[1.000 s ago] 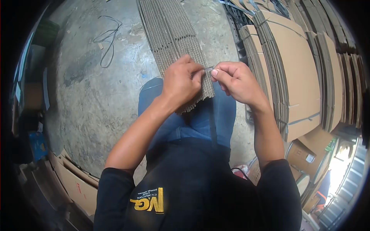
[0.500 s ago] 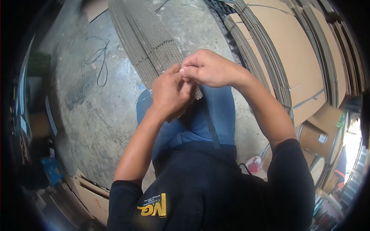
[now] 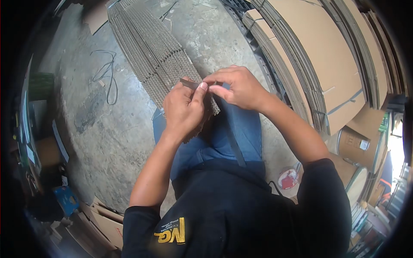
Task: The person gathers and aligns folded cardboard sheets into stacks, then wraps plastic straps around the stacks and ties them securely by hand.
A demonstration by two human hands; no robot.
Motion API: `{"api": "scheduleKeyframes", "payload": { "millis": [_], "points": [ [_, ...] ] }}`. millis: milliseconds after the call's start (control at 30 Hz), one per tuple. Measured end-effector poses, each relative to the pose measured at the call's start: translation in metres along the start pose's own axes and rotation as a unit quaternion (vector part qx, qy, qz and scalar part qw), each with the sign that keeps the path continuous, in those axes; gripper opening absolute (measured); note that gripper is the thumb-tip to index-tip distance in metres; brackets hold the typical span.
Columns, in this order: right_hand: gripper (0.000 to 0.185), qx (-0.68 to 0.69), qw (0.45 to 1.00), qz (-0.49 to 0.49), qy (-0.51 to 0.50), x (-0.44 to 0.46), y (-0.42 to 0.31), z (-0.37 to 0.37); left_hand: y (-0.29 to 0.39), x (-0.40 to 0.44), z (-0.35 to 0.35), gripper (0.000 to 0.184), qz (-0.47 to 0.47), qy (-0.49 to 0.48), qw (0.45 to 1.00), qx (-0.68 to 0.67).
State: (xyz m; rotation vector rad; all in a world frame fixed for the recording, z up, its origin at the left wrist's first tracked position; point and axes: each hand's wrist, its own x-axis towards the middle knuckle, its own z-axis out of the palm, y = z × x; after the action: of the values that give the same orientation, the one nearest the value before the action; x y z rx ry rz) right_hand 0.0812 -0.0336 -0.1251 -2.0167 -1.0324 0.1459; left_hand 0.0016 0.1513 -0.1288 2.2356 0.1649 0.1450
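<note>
A long bundle of corrugated cardboard pieces (image 3: 150, 47) runs from the upper left down to between my knees, its ridged edges facing up. Over its near end, my left hand (image 3: 184, 103) pinches a dark flat strap (image 3: 188, 83), whose short end sticks out above the fingers. My right hand (image 3: 232, 88) meets the left thumb from the right, its fingers closed on the same strap. A longer dark strap length (image 3: 234, 144) hangs down over my jeans. The exact crossing of the strap is hidden by the fingertips.
Strapped stacks of flat cardboard (image 3: 309, 56) stand on a black pallet at the right. A loose loop of strap (image 3: 112, 81) lies on the concrete floor (image 3: 124, 142) to the left. Cardboard boxes (image 3: 103, 221) are at the lower left, and a red and white item (image 3: 288, 179) is right of my leg.
My right hand has come up against my left, and a strap end now shows above the left fingers. The view has shifted, moving the bundle leftward in frame.
</note>
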Motion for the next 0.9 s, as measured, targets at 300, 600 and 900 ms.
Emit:
{"api": "scheduleKeyframes", "payload": {
  "millis": [300,600,900],
  "points": [
    [0.004,-0.089,0.988,-0.09,0.088,-0.001,0.01,0.013,0.0,-0.005,-0.001,0.023,0.097,0.038,0.993,0.055],
    [0.009,-0.085,0.99,-0.098,0.058,0.01,0.01,0.005,-0.014,-0.003,-0.005,0.007,0.148,0.064,0.984,0.077],
    [0.012,-0.142,0.977,-0.16,-0.009,0.028,0.009,-0.005,-0.012,-0.009,-0.011,0.007,0.18,0.11,0.968,0.137]
  ]
}}
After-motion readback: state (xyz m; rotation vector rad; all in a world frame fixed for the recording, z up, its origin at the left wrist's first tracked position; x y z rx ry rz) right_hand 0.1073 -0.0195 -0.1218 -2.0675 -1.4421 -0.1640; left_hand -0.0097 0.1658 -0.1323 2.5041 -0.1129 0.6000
